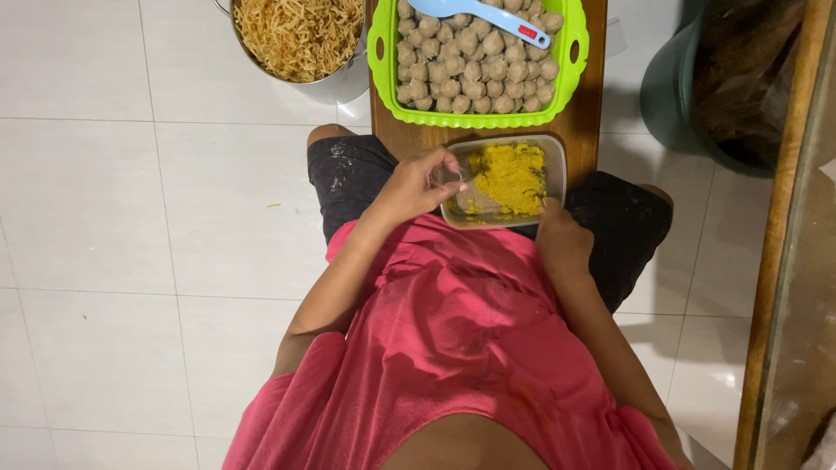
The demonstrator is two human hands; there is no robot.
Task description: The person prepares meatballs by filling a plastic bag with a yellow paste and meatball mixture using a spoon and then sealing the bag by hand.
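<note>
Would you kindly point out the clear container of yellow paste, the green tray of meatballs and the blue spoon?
clear container (pixel 557 161), head view, right rim.
green tray (pixel 380 61), head view, left rim.
blue spoon (pixel 488 16), head view, middle of its handle.

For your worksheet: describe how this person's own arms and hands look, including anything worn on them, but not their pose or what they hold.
Both arms are bare from the short pink sleeves down. The left hand and right hand wear no gloves; no rings, watch or bracelets show. The sleeves belong to a loose pink top.
</note>
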